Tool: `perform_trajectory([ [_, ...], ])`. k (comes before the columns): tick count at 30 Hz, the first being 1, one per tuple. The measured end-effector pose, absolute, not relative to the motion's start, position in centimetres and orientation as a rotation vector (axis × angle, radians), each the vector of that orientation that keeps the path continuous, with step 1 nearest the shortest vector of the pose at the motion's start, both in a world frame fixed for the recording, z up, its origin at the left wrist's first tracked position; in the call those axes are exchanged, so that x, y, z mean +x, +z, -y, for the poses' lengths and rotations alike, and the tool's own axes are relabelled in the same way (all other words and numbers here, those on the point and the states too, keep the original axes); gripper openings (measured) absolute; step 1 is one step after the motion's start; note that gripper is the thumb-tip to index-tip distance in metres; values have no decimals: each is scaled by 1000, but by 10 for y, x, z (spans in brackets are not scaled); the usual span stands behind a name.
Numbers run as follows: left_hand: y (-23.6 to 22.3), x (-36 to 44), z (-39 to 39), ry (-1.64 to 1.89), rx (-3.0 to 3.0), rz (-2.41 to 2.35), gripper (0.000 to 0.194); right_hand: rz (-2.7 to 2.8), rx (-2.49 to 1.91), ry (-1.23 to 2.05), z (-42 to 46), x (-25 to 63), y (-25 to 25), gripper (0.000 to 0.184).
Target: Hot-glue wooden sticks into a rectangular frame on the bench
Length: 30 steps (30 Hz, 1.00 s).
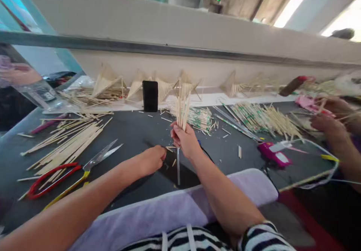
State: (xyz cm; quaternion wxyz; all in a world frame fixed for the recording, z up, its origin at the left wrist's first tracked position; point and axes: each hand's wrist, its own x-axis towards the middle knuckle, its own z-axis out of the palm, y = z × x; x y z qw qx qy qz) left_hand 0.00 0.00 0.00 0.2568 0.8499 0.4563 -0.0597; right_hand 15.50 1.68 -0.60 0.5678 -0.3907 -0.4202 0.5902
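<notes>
My right hand (185, 140) is closed round a bundle of thin bamboo sticks (182, 108) held upright and fanned above the dark table (135, 134). A thin metal rod (178, 166) runs down from below that hand toward me. My left hand (151, 160) rests on the table just left of it, fingers curled in a pinch near a short stick piece; what it grips is too small to name. Red-and-yellow-handled scissors (70, 172) lie on the table to the left of my left forearm.
Loose sticks (67, 142) lie at the left, green-marked sticks (254, 119) at the right. A black phone (150, 95) leans against the wall among fan-shaped stick frames (107, 81). Another person's hands (332, 125) work at the right near a pink tool (275, 154). A purple cushion (175, 209) covers the near edge.
</notes>
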Motion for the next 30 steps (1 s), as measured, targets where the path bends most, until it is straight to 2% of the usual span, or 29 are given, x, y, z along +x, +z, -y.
perform_trajectory([
  [10,-14,36,-50,-94,2438,-1136,21,1010,-855,1161,-26,178,-5,13],
  [16,-4,40,-23,-324,2505,-1128,39,1056,-887,1119,-24,176,-5,13],
  [21,-4,47,-14,-409,2501,-1198,26,1045,-909,1123,-27,176,-10,13],
  [25,-5,53,-16,-369,2506,-1290,28,1050,-922,1110,-29,176,-15,14],
  [30,-10,53,-13,-284,2603,-1186,23,1089,-961,1079,-28,173,-18,17],
])
